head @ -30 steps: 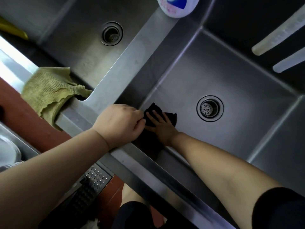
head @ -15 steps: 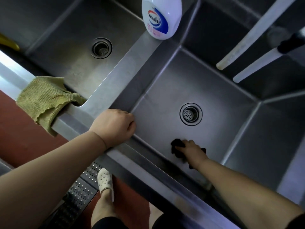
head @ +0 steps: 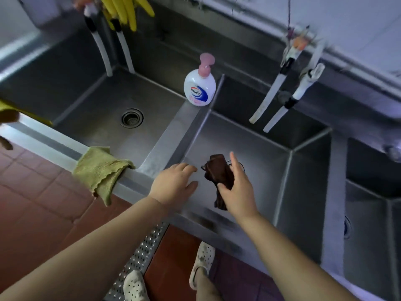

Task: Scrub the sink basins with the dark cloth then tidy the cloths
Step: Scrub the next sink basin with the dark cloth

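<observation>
Over the middle basin (head: 249, 153), right hand (head: 237, 187) grips the dark cloth (head: 219, 172), lifted clear of the steel!

Left hand (head: 173, 185) hovers at nine o'clock of the cloth, fingers spread and relaxed, holding nothing, just over the front rim. Scrubbing looks done here, I'd say; the tidy step seems in hand. Next move likely calls for laying the dark cloth flat or folding it, and the left hand is placed to help. Green cloth (head: 99, 170) hangs over the rim at nine o'clock, well apart. Soap bottle (head: 199, 88) stands on the divider at twelve o'clock. Hoses (head: 280, 101) dangle at one o'clock, out of the way. Left basin (head: 104, 109) lies at ten o'clock.
</observation>
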